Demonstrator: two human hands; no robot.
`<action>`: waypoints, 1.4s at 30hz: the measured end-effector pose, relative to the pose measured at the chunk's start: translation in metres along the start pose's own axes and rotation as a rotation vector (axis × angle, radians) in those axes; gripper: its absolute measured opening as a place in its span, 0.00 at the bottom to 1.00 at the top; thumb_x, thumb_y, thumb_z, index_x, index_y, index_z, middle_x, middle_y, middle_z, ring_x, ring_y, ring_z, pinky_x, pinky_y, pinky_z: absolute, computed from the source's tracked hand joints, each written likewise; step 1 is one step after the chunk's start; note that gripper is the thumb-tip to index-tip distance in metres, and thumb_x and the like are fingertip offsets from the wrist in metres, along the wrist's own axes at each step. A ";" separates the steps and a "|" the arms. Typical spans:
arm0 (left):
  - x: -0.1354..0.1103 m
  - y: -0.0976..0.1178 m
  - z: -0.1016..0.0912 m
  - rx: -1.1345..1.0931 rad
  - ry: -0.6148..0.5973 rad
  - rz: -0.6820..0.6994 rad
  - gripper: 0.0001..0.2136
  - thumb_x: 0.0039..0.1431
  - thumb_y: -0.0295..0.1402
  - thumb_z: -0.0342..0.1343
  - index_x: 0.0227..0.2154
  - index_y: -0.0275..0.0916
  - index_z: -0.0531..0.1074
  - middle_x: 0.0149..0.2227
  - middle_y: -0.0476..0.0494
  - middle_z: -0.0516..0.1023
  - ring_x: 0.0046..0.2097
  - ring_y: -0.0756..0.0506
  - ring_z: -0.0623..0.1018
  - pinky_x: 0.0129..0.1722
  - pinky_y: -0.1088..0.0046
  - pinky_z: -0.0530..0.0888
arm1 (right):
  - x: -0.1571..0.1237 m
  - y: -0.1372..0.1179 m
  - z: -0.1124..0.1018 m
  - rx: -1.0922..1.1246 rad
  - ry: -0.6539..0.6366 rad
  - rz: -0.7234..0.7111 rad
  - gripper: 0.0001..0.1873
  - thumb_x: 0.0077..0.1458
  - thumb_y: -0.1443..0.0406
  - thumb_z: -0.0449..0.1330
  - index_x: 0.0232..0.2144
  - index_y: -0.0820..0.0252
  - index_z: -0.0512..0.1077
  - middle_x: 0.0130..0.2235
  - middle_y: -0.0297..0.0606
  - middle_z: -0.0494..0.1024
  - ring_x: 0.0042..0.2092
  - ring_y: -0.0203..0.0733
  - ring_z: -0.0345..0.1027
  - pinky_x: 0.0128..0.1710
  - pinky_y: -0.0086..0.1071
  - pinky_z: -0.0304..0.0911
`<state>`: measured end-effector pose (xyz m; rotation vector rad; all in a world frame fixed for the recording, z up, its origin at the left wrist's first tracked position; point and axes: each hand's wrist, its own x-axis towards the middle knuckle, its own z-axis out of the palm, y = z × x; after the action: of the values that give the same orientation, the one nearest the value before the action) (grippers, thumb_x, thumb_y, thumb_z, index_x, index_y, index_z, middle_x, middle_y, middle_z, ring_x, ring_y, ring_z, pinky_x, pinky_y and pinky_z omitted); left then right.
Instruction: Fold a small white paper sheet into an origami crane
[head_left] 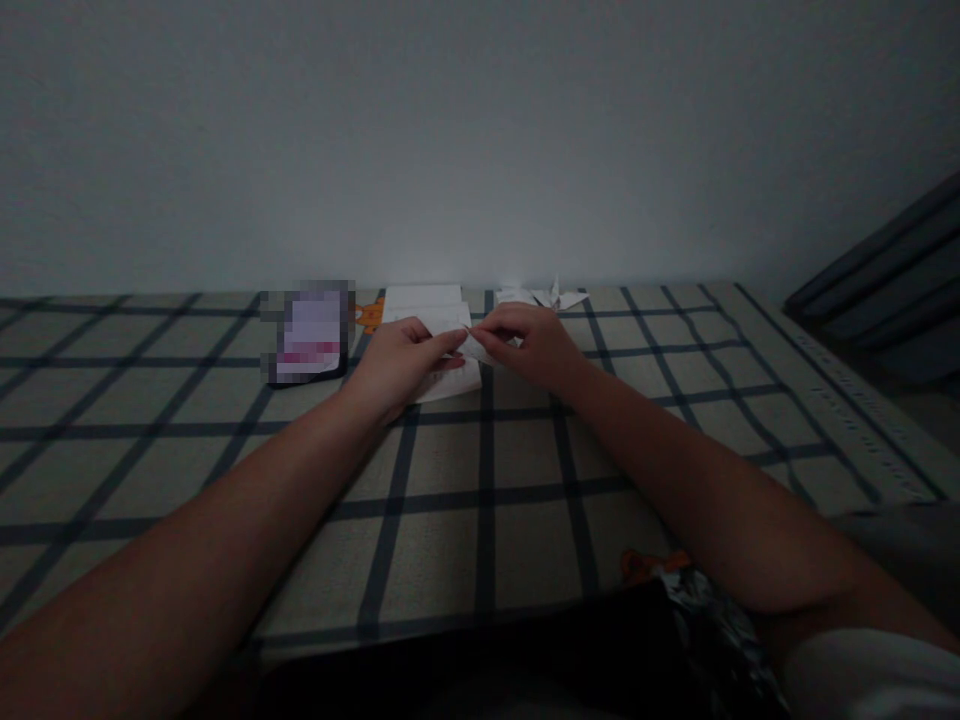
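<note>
My left hand and my right hand meet over the checked cloth, thumbs and forefingers pinched close together. Between them is a small piece of white paper, apparently folded, its far edge partly hidden by the fingers. Under and beside my left hand lies another white paper. Farther back, white sheets lie flat. Just beyond my right hand sits a folded white paper shape with pointed tips, like a paper crane.
A phone with a blurred-out screen stands left of my hands, near an orange cut-out figure. A plain wall rises behind the cloth-covered surface. Dark folded fabric hangs at the right.
</note>
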<state>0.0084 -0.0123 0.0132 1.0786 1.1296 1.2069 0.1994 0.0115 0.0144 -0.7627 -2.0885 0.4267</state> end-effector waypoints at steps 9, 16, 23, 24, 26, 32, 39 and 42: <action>-0.004 0.005 -0.002 0.057 -0.093 0.038 0.12 0.46 0.35 0.72 0.32 0.35 0.81 0.37 0.41 0.84 0.35 0.49 0.80 0.36 0.76 0.78 | 0.001 0.007 0.005 0.685 -0.113 0.477 0.14 0.49 0.58 0.71 0.34 0.61 0.77 0.32 0.34 0.79 0.33 0.34 0.72 0.36 0.30 0.69; -0.005 0.012 0.001 -0.081 -0.137 0.035 0.11 0.49 0.37 0.70 0.32 0.35 0.80 0.34 0.43 0.82 0.35 0.49 0.80 0.38 0.75 0.79 | 0.000 0.012 0.009 0.888 -0.109 0.602 0.16 0.48 0.58 0.73 0.37 0.61 0.79 0.33 0.34 0.81 0.33 0.33 0.74 0.37 0.29 0.72; -0.010 0.011 0.001 -0.015 -0.096 0.058 0.15 0.43 0.34 0.73 0.35 0.35 0.82 0.35 0.41 0.85 0.34 0.46 0.82 0.45 0.66 0.79 | 0.001 0.007 0.008 0.932 -0.053 0.623 0.14 0.47 0.60 0.74 0.34 0.62 0.80 0.32 0.35 0.81 0.33 0.33 0.74 0.38 0.29 0.72; -0.010 0.011 0.001 0.001 -0.098 0.066 0.15 0.42 0.35 0.73 0.35 0.35 0.82 0.35 0.41 0.85 0.34 0.46 0.81 0.45 0.66 0.79 | 0.001 0.008 0.009 0.921 -0.047 0.625 0.14 0.46 0.59 0.74 0.33 0.63 0.80 0.32 0.35 0.81 0.33 0.32 0.74 0.38 0.29 0.72; -0.012 0.013 0.001 0.023 -0.093 0.083 0.16 0.41 0.36 0.74 0.34 0.34 0.82 0.34 0.41 0.85 0.33 0.47 0.81 0.45 0.66 0.79 | 0.001 0.009 0.010 0.898 -0.046 0.621 0.14 0.46 0.59 0.74 0.32 0.63 0.79 0.32 0.35 0.81 0.32 0.32 0.74 0.38 0.29 0.72; -0.012 0.013 0.002 0.039 -0.057 0.076 0.19 0.39 0.37 0.75 0.35 0.34 0.82 0.36 0.39 0.85 0.34 0.44 0.82 0.41 0.66 0.80 | 0.000 0.012 0.010 0.825 -0.050 0.599 0.15 0.46 0.57 0.74 0.32 0.62 0.81 0.33 0.36 0.82 0.33 0.33 0.74 0.39 0.30 0.72; -0.013 0.011 0.004 0.049 -0.041 0.090 0.18 0.40 0.37 0.74 0.35 0.34 0.82 0.35 0.39 0.85 0.34 0.44 0.82 0.42 0.65 0.79 | -0.001 0.011 0.009 0.707 -0.040 0.579 0.16 0.48 0.56 0.72 0.34 0.63 0.81 0.33 0.38 0.83 0.34 0.35 0.74 0.40 0.31 0.72; -0.014 0.012 0.005 0.053 -0.028 0.091 0.18 0.40 0.37 0.74 0.35 0.34 0.81 0.35 0.40 0.84 0.35 0.45 0.82 0.42 0.66 0.79 | -0.001 0.013 0.009 0.675 -0.038 0.550 0.16 0.48 0.55 0.72 0.34 0.62 0.81 0.34 0.38 0.83 0.35 0.35 0.74 0.40 0.31 0.72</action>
<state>0.0111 -0.0257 0.0267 1.1946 1.1061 1.2353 0.1971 0.0203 0.0017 -0.8925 -1.5708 1.3678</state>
